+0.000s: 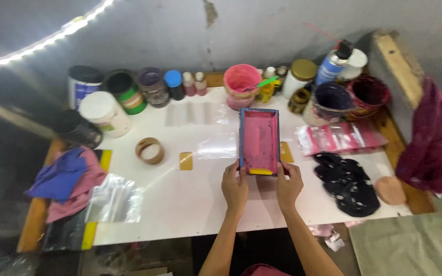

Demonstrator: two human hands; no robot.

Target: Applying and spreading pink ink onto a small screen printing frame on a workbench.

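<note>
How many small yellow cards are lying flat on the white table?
2. One yellow card lies left of the blue-framed pink screen, beside the tape roll; another card peeks out at the frame's right edge. More may be hidden underneath.

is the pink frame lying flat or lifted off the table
Flat. The pink frame lies on the white table, with the left hand and right hand at its near edge.
</note>
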